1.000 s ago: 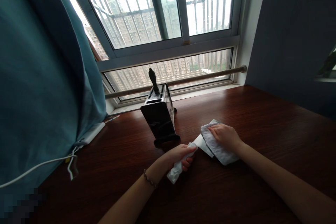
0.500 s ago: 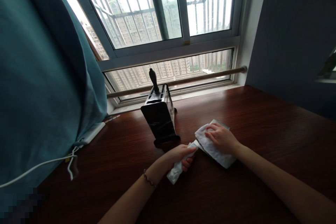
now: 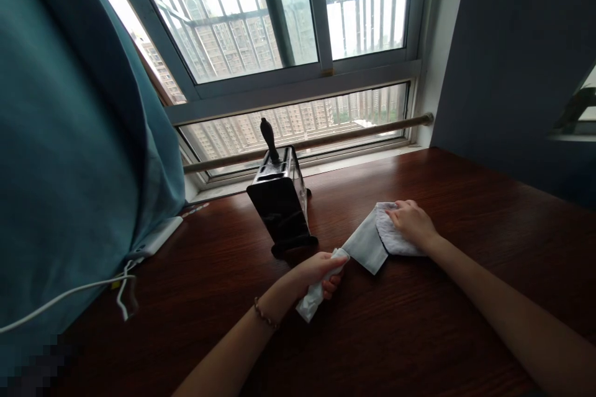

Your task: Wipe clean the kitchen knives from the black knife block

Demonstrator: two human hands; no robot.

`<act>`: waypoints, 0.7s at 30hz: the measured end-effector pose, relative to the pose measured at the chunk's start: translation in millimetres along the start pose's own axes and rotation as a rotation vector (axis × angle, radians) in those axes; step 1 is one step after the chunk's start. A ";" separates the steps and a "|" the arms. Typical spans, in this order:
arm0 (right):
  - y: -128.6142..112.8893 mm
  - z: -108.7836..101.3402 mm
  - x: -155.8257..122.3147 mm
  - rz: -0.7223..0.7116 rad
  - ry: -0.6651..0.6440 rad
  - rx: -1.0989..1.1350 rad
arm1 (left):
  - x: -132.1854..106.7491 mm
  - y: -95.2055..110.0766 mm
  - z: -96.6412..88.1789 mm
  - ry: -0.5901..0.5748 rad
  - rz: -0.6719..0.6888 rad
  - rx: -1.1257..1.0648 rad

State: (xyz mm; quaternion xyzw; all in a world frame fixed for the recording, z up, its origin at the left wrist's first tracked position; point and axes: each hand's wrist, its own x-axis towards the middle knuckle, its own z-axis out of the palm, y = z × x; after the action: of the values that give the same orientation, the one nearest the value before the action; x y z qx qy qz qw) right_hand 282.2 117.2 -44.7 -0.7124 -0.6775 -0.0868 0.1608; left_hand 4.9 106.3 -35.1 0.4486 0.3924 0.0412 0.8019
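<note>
My left hand [image 3: 323, 273] is closed around the handle of a kitchen knife with a broad, cleaver-like blade [image 3: 367, 244]. A crumpled white wrapping [image 3: 311, 305] covers the handle and sticks out below my fist. The blade lies low over the table, pointing away to the right. My right hand [image 3: 412, 223] grips a white cloth [image 3: 395, 239] at the blade's far end, fingers bent over it. The cloth hides the tip of the blade. Just beyond my left hand stands a black knife block [image 3: 279, 208] with one dark-handled tool [image 3: 269, 138] upright in it.
The dark red wooden table [image 3: 488, 211] reaches to the window sill. A beige rail [image 3: 358, 133] crosses the lower window. At the left hang teal curtains [image 3: 93, 136], beside a white power strip [image 3: 161, 237] and a white cable [image 3: 65, 296].
My right hand has slid the cloth right and away along the blade, uncovering its part near the handle. My left hand keeps its grip in nearly the same place.
</note>
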 end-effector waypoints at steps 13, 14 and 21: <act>-25.3 -7.5 -7.5 -0.194 0.141 0.209 | -3.0 1.4 3.8 0.001 0.026 0.047; -25.0 -9.2 -7.6 -0.143 0.150 0.201 | -2.6 1.1 3.6 0.002 0.023 0.047; -31.1 -8.4 -6.7 -0.218 0.031 0.407 | -1.2 0.8 2.1 -0.008 0.022 0.025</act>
State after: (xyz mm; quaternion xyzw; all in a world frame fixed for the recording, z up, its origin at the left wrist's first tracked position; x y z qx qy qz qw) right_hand 251.7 108.9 -35.7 -0.5863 -0.7516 0.0238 0.3012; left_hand 5.7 104.8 -33.2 0.4632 0.3846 0.0433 0.7973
